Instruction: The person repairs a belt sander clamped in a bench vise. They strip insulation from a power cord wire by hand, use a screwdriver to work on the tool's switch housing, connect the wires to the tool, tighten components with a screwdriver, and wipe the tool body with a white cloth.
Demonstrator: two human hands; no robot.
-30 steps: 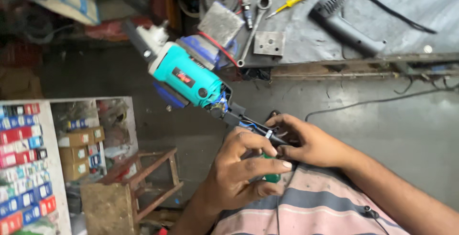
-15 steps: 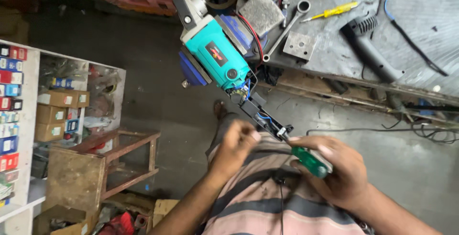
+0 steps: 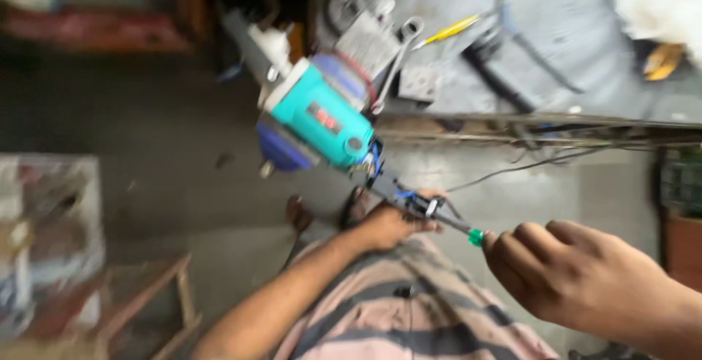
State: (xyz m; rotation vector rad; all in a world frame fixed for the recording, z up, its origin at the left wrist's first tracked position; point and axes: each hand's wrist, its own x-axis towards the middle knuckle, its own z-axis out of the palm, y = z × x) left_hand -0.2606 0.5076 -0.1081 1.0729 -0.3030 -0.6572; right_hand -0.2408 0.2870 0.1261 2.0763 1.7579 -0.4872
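Note:
A teal angle grinder (image 3: 322, 115) lies at the edge of a grey workbench (image 3: 585, 60), its rear end open. Blue and dark wires run from it to a small black switch part (image 3: 413, 203). My left hand (image 3: 387, 225) holds that part from below. My right hand (image 3: 578, 279) is closed around a green-handled screwdriver (image 3: 475, 237), of which only the handle's end and the shaft show. The thin shaft points up-left and its tip is at the switch part. The whole view is blurred.
On the bench lie a wrench (image 3: 402, 45), a yellow screwdriver (image 3: 450, 29), a square metal block (image 3: 420, 82) and black cables. A shelf of small boxes (image 3: 44, 243) and a wooden stool (image 3: 146, 309) stand at the lower left. My striped clothing (image 3: 409, 316) fills the bottom.
My right hand has drawn out to the right with the screwdriver, so its shaft now shows. My left hand has closed under the switch part. The view has shifted and blurred.

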